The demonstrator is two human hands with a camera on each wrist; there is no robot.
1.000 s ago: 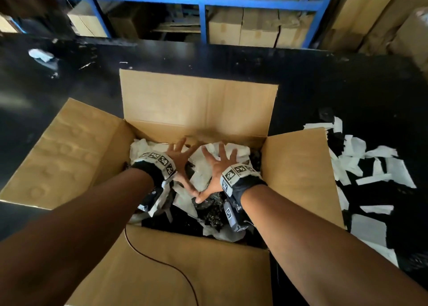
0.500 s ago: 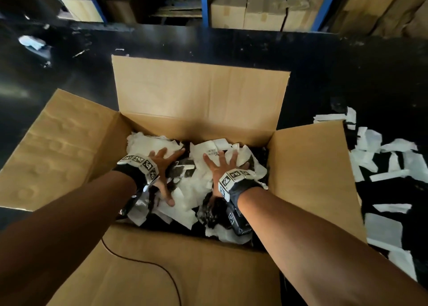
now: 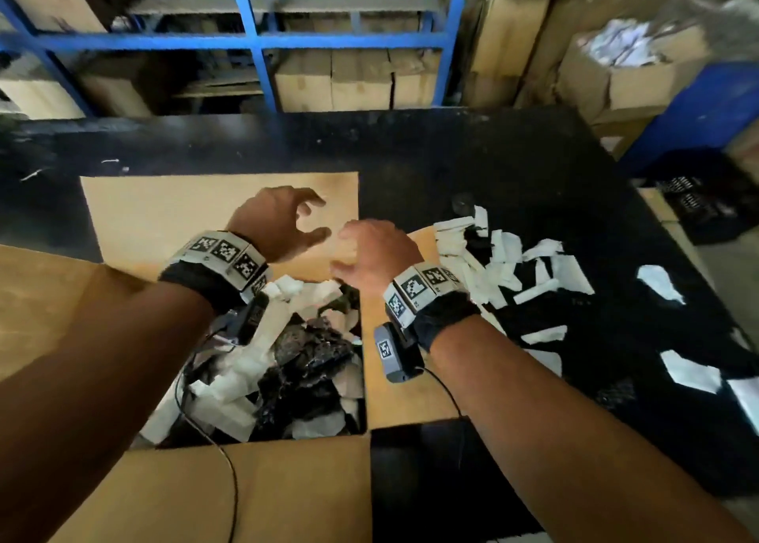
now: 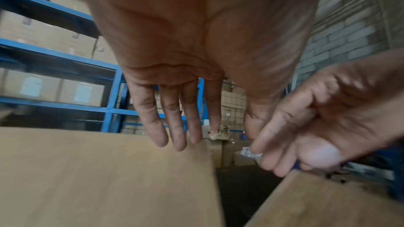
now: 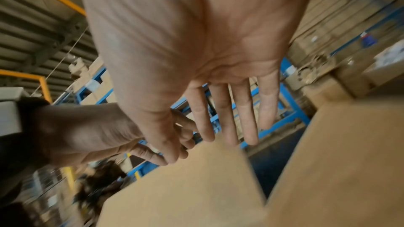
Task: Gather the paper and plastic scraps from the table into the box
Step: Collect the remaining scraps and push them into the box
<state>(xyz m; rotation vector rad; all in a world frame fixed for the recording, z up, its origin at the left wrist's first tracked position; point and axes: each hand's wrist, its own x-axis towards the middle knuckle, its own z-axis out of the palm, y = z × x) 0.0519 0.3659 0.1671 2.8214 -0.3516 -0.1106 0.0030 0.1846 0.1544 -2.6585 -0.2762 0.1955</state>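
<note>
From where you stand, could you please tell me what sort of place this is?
Most likely a warehouse or stockroom: blue metal racking stacked with cardboard cartons, and a black worktable used for packing.

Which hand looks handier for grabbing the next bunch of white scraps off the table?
Probably the right hand: it is empty and nearer the white scraps beside the box. The left hand hangs over the box.

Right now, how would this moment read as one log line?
left hand: empty, above box | right hand: empty | scraps: many on table
</note>
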